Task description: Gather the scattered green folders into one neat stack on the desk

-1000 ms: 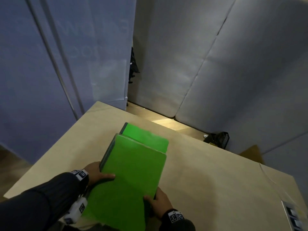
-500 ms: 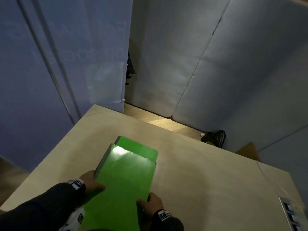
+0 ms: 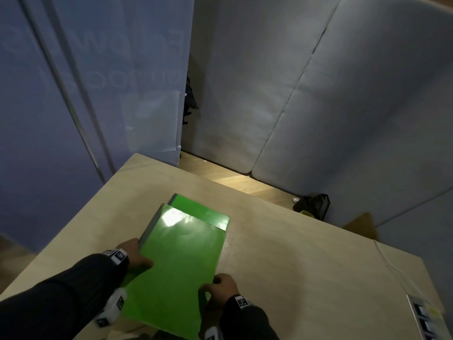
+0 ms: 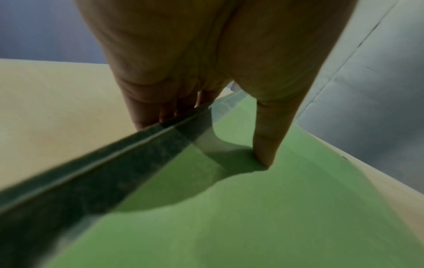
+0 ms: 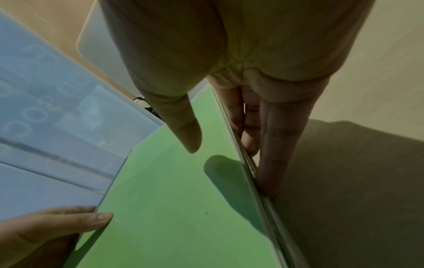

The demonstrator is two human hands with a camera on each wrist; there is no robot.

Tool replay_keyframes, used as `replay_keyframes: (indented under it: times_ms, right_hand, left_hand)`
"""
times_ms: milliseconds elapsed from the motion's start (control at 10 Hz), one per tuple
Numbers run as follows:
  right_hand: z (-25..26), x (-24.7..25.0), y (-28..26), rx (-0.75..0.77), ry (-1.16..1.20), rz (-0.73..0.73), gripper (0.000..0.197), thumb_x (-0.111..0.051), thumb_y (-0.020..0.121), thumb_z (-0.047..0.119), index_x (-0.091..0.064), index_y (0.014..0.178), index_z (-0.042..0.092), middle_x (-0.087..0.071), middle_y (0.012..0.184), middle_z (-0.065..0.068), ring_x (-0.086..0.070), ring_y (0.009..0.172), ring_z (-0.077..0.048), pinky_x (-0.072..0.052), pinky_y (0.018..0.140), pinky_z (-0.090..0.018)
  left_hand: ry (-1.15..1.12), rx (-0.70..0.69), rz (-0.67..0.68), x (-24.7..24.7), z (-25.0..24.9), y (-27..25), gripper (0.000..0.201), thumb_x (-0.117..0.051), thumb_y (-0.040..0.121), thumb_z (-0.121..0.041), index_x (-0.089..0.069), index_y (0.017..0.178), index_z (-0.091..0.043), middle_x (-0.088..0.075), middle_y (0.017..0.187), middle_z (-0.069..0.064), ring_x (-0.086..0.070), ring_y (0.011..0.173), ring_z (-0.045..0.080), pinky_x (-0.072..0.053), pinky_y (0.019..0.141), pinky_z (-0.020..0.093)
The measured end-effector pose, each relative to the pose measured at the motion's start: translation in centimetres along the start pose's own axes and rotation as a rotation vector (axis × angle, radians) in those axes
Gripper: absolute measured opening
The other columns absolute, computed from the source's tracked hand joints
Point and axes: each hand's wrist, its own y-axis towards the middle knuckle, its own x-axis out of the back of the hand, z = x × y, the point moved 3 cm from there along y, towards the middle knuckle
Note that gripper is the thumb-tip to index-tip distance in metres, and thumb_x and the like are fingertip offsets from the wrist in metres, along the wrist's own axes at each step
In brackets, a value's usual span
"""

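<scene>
As the top folder (image 3: 181, 261) comes down from its raised tilt of a second ago, it lies nearly flat over the lower folder (image 3: 203, 212) on the desk (image 3: 306, 266), near the front edge. Left hand (image 3: 137, 253) pinches the left spine: thumb (image 4: 266, 141) on the cover, fingers (image 4: 146, 116) tucked beneath the edge. Right hand (image 3: 221, 287) holds the right edge, fingers (image 5: 273, 163) pressed together under it; its thumb (image 5: 183, 127) hovers just above the cover, apparently not touching. The lower folder's far strip still shows beyond the top one's far edge, so the pair is overlapped but not yet flush. Judged from this, the lowering is almost done; what remains is to slide the top folder forward and square the edges. No other green folders are visible on the desk.
</scene>
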Motion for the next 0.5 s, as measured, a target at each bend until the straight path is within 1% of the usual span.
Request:
replay_keyframes:
  times_ms: [100,200,300,400,500]
  right_hand:
    - [0.2,0.0,-0.1,-0.008,0.085,0.002,0.039,-0.076,0.075,0.039,-0.073,0.1,0.008,-0.073,0.107,-0.01,-0.069,0.1,-0.023,-0.055,0.086,-0.033]
    - [0.3,0.2,-0.6,0.019,0.168,0.001,0.012,-0.073,0.083,0.03,-0.069,0.088,0.019,-0.069,0.095,0.001,-0.066,0.096,-0.02,-0.052,0.085,-0.031]
    - [-0.8,0.6,-0.7,0.013,0.256,-0.022,0.025,-0.07,0.085,0.022,-0.073,0.105,0.007,-0.072,0.091,-0.002,-0.07,0.088,-0.016,-0.057,0.077,-0.029]
    - [-1.9,2.0,-1.3,-0.012,0.448,-0.085,0.037,-0.078,0.072,0.019,-0.068,0.1,-0.003,-0.073,0.081,-0.022,-0.073,0.074,-0.037,-0.059,0.062,-0.038]
    - [-3.0,5.6,-1.4,-0.009,0.662,-0.212,0.024,-0.075,0.077,0.003,-0.063,0.089,-0.015,-0.065,0.068,-0.033,-0.067,0.058,-0.045,-0.056,0.063,-0.048]
  left_hand:
    - [0.037,0.016,0.009,0.4,-0.3,-0.1,0.061,-0.079,0.057,-0.049,-0.05,0.103,-0.021,-0.06,0.094,0.0,-0.062,0.079,0.016,-0.047,0.057,0.025]
    - [0.123,0.011,-0.02,0.7,-0.2,-0.2,0.064,-0.075,0.058,-0.058,-0.05,0.105,-0.022,-0.056,0.093,-0.004,-0.057,0.079,0.011,-0.043,0.057,0.022]
    - [0.162,-0.034,-0.037,0.3,-0.1,-0.5,0.059,-0.07,0.064,-0.062,-0.05,0.104,-0.024,-0.055,0.09,-0.008,-0.057,0.077,0.008,-0.04,0.055,0.019]
    - [0.089,-0.065,-0.051,-0.2,1.2,-0.7,0.053,-0.063,0.069,-0.067,-0.049,0.1,-0.026,-0.057,0.092,-0.008,-0.06,0.082,0.009,-0.041,0.056,0.019]
    - [0.041,-0.046,-0.021,0.0,3.7,-0.1,0.069,-0.055,0.077,-0.07,-0.047,0.125,-0.021,-0.061,0.118,-0.004,-0.06,0.095,0.011,-0.048,0.08,0.025]
